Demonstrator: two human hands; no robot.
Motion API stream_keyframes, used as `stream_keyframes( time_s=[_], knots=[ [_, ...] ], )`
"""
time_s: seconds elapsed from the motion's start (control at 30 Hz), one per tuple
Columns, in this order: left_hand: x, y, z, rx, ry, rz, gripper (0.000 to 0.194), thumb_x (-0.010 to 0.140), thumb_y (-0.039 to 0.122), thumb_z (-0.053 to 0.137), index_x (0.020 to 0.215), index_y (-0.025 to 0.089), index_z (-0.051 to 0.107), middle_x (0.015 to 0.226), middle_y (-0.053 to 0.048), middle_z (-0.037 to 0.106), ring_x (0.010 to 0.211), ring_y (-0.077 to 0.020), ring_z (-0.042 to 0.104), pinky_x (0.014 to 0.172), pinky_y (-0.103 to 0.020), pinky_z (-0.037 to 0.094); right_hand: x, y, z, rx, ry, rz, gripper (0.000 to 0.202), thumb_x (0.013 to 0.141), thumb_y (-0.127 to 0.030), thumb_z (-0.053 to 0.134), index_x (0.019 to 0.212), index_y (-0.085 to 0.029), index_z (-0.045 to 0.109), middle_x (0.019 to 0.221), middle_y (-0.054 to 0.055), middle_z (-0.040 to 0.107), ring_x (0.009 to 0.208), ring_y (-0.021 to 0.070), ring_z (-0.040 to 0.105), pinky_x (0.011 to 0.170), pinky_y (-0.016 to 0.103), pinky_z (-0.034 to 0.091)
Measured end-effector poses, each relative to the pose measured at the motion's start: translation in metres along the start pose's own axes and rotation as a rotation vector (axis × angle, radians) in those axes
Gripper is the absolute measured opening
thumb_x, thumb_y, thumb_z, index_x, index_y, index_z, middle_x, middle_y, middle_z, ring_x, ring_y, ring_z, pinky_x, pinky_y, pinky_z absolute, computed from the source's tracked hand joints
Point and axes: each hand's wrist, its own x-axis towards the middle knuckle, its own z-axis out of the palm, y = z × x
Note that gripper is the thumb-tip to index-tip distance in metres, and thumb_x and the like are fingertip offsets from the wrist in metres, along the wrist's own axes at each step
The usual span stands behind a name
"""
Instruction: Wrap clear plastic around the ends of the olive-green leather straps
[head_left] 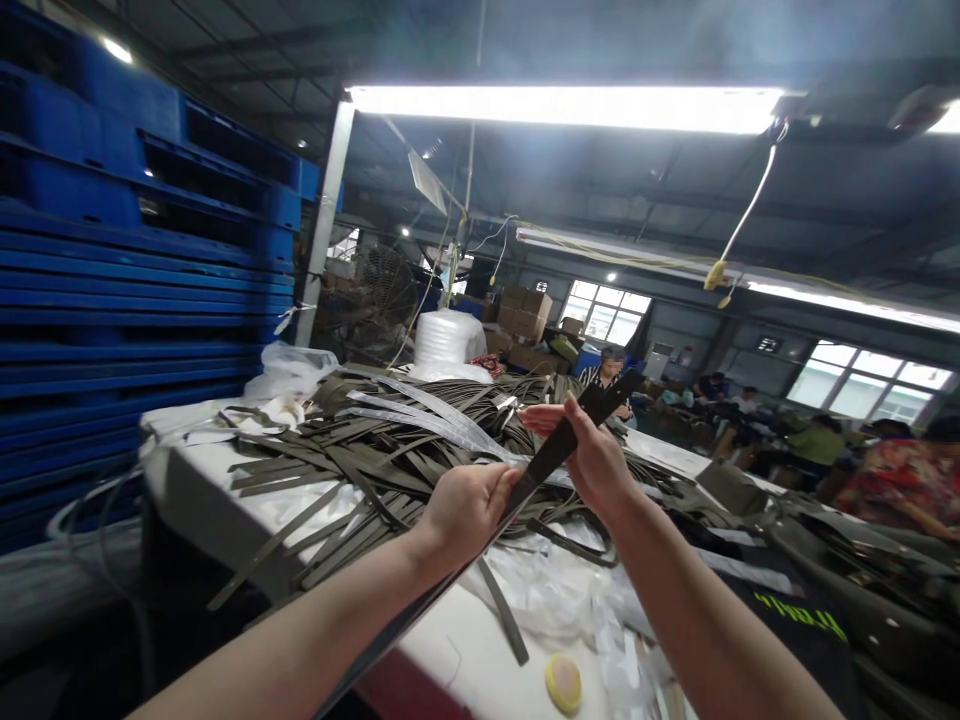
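I have the dark strap [553, 452] slanting through the middle of the frame, from the bottom edge left of centre up to its holed end right of centre. My left hand [463, 512] is closed around it, with the thumb and curled fingers pinching its edge. My right hand [600, 462] is open higher up, palm against the strap, fingers extended past it to the left and thumb pointing up; I cannot tell how firmly it presses.

Below and behind my hands, the white bench [442, 645] carries a loose heap of olive strips [382, 470], with clear plastic bands [431, 422] lying across the top. A round yellow object [563, 684] sits near the bottom edge, right of centre. A white wrapped roll [441, 345] stands behind the heap. Stacked blue pallets [142, 275] fill the left side, and at right I see dark fabric [795, 640] with green lettering. A person [613, 368] is beyond the bench.
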Motion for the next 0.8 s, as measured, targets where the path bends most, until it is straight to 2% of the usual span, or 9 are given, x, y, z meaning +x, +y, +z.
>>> stream_keyframes(
  time_s=[0.07,0.13,0.2,0.27,0.37,0.43,0.53,0.67,0.8],
  knots=[
    [0.006,0.003,-0.002,0.01,0.021,0.007,0.049,0.101,0.039,0.031,0.067,0.017,0.057,0.06,-0.002,0.063,0.051,-0.0117,0.054,0.051,-0.022,0.035,0.003,-0.002,0.001,-0.004,-0.031,0.011,0.063,0.076,-0.075,0.059,0.082,-0.015,0.078,0.085,0.013,0.073,0.089,0.0268,0.068,0.088,0.039,0.051],
    [0.012,0.007,-0.005,0.018,0.048,0.022,0.048,0.101,0.038,0.031,0.067,0.017,0.057,0.059,-0.001,0.062,0.051,-0.0114,0.053,0.052,-0.022,0.035,0.0,0.002,0.008,-0.018,-0.09,0.065,0.066,0.077,-0.076,0.057,0.084,-0.014,0.078,0.079,0.011,0.072,0.077,0.0243,0.067,0.073,0.036,0.053],
    [0.017,0.011,-0.007,0.017,0.075,0.036,0.047,0.101,0.037,0.032,0.065,0.016,0.055,0.058,-0.001,0.062,0.05,-0.0112,0.053,0.053,-0.022,0.035,-0.007,0.01,0.017,-0.031,-0.132,0.132,0.068,0.077,-0.076,0.055,0.086,-0.013,0.078,0.068,0.009,0.069,0.059,0.0195,0.062,0.054,0.031,0.048],
    [0.018,0.011,-0.007,0.014,0.085,0.042,0.047,0.101,0.036,0.033,0.064,0.016,0.052,0.056,-0.001,0.061,0.05,-0.011,0.053,0.052,-0.022,0.035,-0.013,0.016,0.023,-0.054,-0.167,0.184,0.07,0.076,-0.078,0.054,0.088,-0.012,0.077,0.061,0.007,0.066,0.048,0.0164,0.055,0.044,0.028,0.041],
    [0.012,0.008,-0.006,0.04,0.064,0.02,0.048,0.101,0.037,0.032,0.063,0.017,0.052,0.056,-0.001,0.061,0.049,-0.0107,0.052,0.051,-0.022,0.034,-0.011,0.013,0.019,-0.066,-0.127,0.14,0.065,0.074,-0.073,0.063,0.095,-0.013,0.075,0.071,0.008,0.071,0.059,0.0187,0.063,0.052,0.028,0.047],
    [0.007,0.004,-0.003,0.063,0.046,-0.006,0.047,0.101,0.038,0.032,0.064,0.017,0.053,0.057,-0.001,0.061,0.049,-0.0107,0.052,0.05,-0.022,0.032,-0.005,0.005,0.009,-0.035,0.008,0.012,0.059,0.072,-0.064,0.072,0.105,-0.016,0.07,0.081,0.007,0.074,0.072,0.0203,0.067,0.063,0.029,0.051],
    [0.004,0.0,0.0,0.07,0.008,-0.023,0.048,0.101,0.04,0.032,0.065,0.017,0.054,0.058,-0.001,0.061,0.05,-0.0112,0.053,0.05,-0.021,0.032,0.005,-0.008,-0.006,-0.056,0.158,-0.197,0.056,0.074,-0.058,0.073,0.114,-0.02,0.064,0.079,0.004,0.075,0.071,0.0184,0.068,0.07,0.031,0.053],
    [0.004,0.0,0.003,0.077,-0.029,-0.033,0.048,0.1,0.041,0.031,0.066,0.017,0.055,0.059,-0.002,0.063,0.051,-0.0118,0.054,0.05,-0.021,0.033,0.009,-0.011,-0.012,-0.167,0.084,-0.184,0.055,0.079,-0.065,0.064,0.102,-0.016,0.068,0.075,0.007,0.074,0.071,0.021,0.07,0.07,0.034,0.055],
    [0.004,-0.001,0.005,-0.001,-0.019,-0.045,0.047,0.1,0.042,0.032,0.066,0.018,0.054,0.059,-0.002,0.064,0.052,-0.0122,0.056,0.051,-0.021,0.033,0.006,-0.007,-0.014,-0.085,0.061,-0.114,0.064,0.079,-0.072,0.057,0.109,-0.016,0.067,0.09,0.011,0.075,0.081,0.026,0.072,0.069,0.037,0.057]
  ],
)
